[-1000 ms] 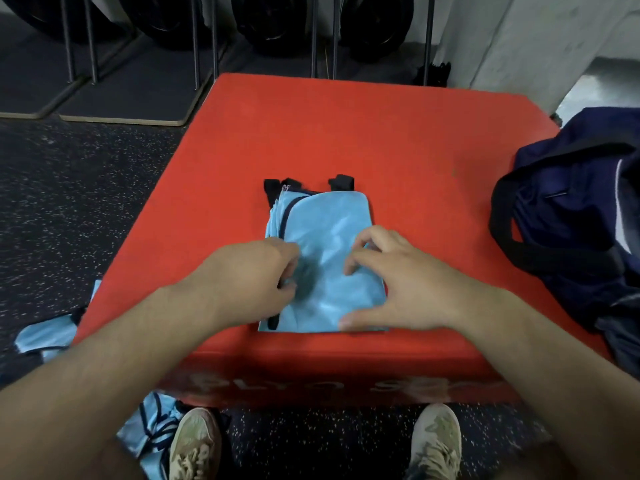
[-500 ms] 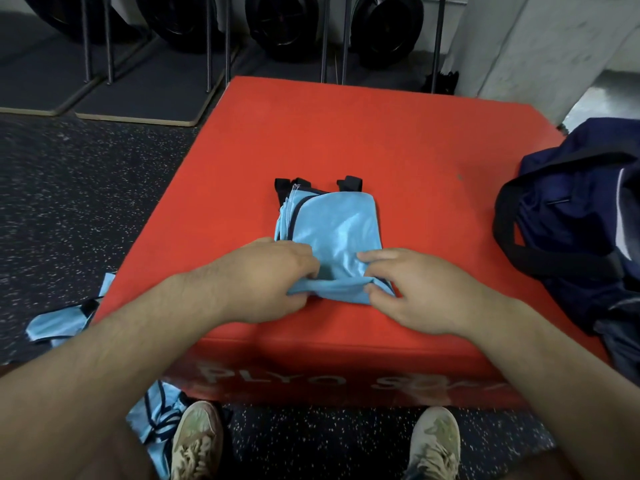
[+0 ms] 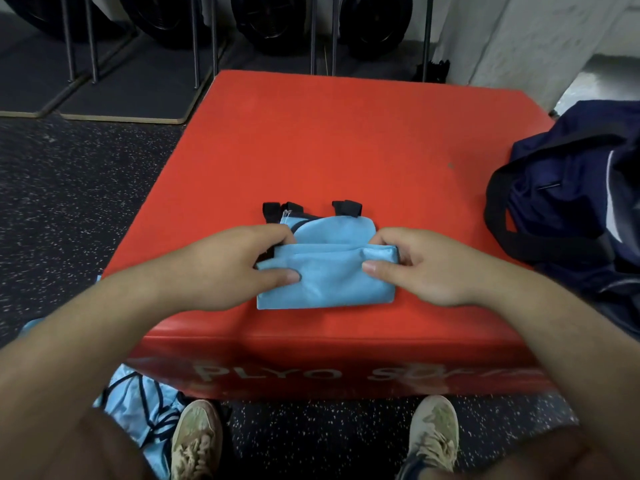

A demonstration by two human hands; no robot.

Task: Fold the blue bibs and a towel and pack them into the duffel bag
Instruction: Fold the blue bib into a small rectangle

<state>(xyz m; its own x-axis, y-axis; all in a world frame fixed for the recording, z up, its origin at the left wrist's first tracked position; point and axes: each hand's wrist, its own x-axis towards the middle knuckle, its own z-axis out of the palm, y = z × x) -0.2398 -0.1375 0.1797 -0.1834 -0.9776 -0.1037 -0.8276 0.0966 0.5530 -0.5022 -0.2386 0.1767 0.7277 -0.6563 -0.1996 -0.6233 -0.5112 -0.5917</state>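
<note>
Head view: hands (image 3: 239,268) pinching bib (image 3: 325,282)

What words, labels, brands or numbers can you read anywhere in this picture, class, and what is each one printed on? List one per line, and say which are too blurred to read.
"PLYO": white letters on the front face of the red box.
"SO...": a second white word beside it on the same face; the rest is blurred and hidden by the right forearm, so unreadable.
Blue bib: no readable print.
Duffel bag: no readable print.
</note>
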